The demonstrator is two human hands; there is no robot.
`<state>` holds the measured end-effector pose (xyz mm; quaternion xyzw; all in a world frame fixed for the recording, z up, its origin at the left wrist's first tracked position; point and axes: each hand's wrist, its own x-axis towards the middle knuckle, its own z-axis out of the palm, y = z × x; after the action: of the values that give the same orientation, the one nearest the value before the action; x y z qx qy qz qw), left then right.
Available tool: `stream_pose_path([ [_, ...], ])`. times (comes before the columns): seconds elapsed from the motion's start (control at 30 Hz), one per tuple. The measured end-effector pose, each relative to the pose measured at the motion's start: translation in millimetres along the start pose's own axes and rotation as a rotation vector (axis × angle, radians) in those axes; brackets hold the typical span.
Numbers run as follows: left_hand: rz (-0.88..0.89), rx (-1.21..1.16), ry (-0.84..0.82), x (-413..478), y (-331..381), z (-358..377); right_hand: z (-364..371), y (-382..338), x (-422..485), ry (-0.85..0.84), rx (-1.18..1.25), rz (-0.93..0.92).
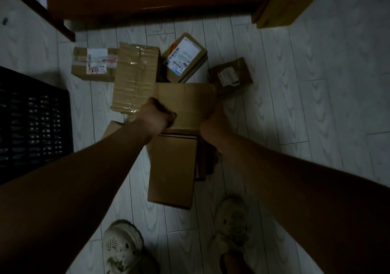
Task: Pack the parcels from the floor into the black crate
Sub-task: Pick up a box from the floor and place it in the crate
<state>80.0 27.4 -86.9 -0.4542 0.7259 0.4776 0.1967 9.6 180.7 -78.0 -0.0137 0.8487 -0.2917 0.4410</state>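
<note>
While both hands grip it, the plain carton [185, 100] sits mid-scene among parcels on the pale floor [295, 105]. Light is dim, and whether the carton is lifted clear cannot be told

Far left of the carton: black crate [35, 121], slatted surface visible, well apart from it

Left of and beyond the carton: stickered parcel [92, 64], lying flat on the floor

Just left of the carton: taped parcel [135, 77], glossy tape along its top, its near corner beside the left hand

Left hand [157, 113]: fingers curled over the carton's near-left edge, firm hold

Under the carton's near side: long carton [172, 172], lying lengthwise on the floor, its far end hidden by the plain carton

Beyond the carton: white-labelled parcel [185, 57], tilted

Right hand [215, 117]: clasped on the carton's right side, fingers hidden past the edge

Right of and beyond the carton: small dark parcel [231, 76], close to its far right corner
</note>
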Motion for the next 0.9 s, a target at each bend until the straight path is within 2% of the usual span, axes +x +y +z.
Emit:
stream_pose_path([
  [0.13,0.053,-0.111,0.092,-47.0,20.6,-28.0,-25.5,-31.7,-42.5,0.055,0.119,-0.041],
  [0.2,0.074,-0.200,0.081,-86.4,32.3,-47.2,-39.2,-53.1,-78.1,0.079,0.104,-0.070],
  [0.4,0.161,-0.275,0.070,-221.2,65.3,-144.2,-71.4,-141.1,-213.9,0.115,0.085,-0.153],
  [0.73,0.302,-0.176,0.088,-434.7,72.3,-298.6,-60.2,-236.3,-450.3,0.229,-0.010,-0.338],
  [0.9,0.382,-0.173,0.221,-519.8,68.8,-340.3,-58.2,-260.6,-527.7,0.223,-0.102,-0.515],
])
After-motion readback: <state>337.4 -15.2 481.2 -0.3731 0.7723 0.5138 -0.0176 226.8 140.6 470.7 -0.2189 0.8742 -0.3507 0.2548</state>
